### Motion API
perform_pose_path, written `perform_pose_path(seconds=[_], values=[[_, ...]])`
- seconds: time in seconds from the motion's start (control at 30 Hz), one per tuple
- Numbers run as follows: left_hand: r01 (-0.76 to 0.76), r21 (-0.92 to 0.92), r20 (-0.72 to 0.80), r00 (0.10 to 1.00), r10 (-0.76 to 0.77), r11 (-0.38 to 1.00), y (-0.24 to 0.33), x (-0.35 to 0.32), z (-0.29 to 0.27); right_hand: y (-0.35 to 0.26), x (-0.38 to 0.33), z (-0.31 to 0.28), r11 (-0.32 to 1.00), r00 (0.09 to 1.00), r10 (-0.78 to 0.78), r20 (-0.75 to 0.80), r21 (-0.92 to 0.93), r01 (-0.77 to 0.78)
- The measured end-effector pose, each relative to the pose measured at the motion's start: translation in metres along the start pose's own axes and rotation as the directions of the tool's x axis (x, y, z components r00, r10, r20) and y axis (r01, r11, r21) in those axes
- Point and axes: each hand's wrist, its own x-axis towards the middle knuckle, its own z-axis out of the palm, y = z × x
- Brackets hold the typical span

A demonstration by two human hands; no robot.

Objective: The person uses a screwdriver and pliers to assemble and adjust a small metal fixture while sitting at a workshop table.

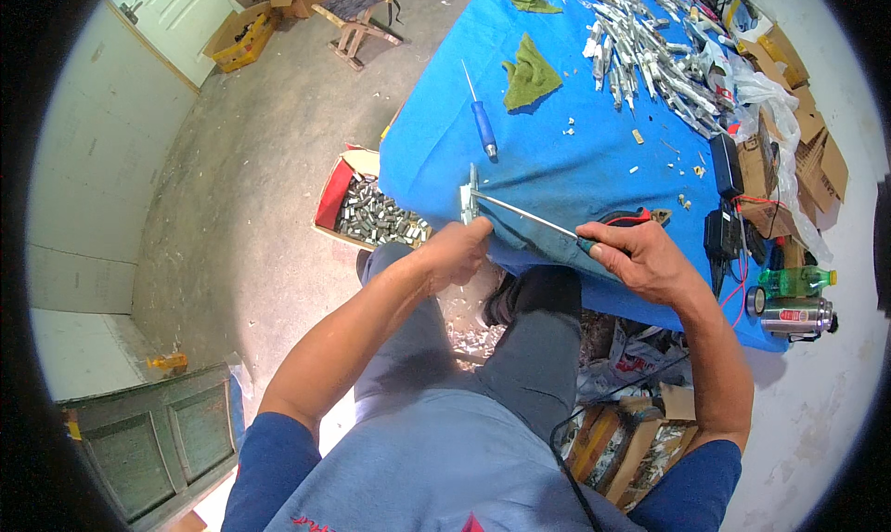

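1. Head view, hands: the left hand [457, 251] is curled shut around the lower end of a small grey metal part [467, 201] that stands upright out of the fist, at the near edge of the blue table [557, 170].
2. The right hand [640, 258] lies palm down, fingers closed on the handle of a long screwdriver [524, 214]. Its thin shaft slants up and left, and the tip meets the metal part just above the left hand.
3. Both forearms come up from the lower edge, elbows bent, over the person's grey trousers.
4. Beyond the left hand lies a second, blue-handled screwdriver [481, 119], with a green cloth [531, 72] just past it.
5. Left of the left hand, on the floor, an open red-lined cardboard box [371, 207] holds grey metal pieces.
6. Right of the right hand lie a green bottle [796, 279] and a steel flask [794, 317] with a red label band; flattened brown cartons [817, 151] sit beyond, their print probably too small to make out.
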Motion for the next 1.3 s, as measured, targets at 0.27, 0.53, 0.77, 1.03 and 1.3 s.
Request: perform_pose_path(seconds=[0.27, 0.53, 0.77, 1.03, 1.3], values=[[0.052, -0.010, 0.047, 0.998, -0.052, 0.999, 0.004, -0.001, 0.008, 0.015, -0.001, 0.038, 0.993, 0.989, -0.066, -0.134, 0.091, 0.078], [0.011, -0.044, -0.019, 1.000, -0.012, 0.999, -0.002, -0.013, -0.005, 0.003, -0.056, 0.012, 0.832, 0.897, 0.412, -0.161, 0.467, -0.299], [-0.025, -0.006, 0.011, 1.000, 0.025, 1.000, -0.008, -0.012, 0.005, 0.069, -0.004, -0.006, 0.960, 0.753, 0.128, -0.646, -0.111, -0.258], [-0.135, 0.104, -0.039, 0.989, 0.139, 0.985, -0.015, -0.012, 0.014, 0.031, 0.048, 0.044, 0.978, 0.662, -0.108, -0.741, -0.201, -0.065], [-0.155, 0.175, -0.005, 0.987, 0.158, 0.972, -0.024, -0.006, 0.019, -0.035, 0.088, 0.110, 0.973, 0.898, 0.213, -0.384, -0.003, -0.232]])
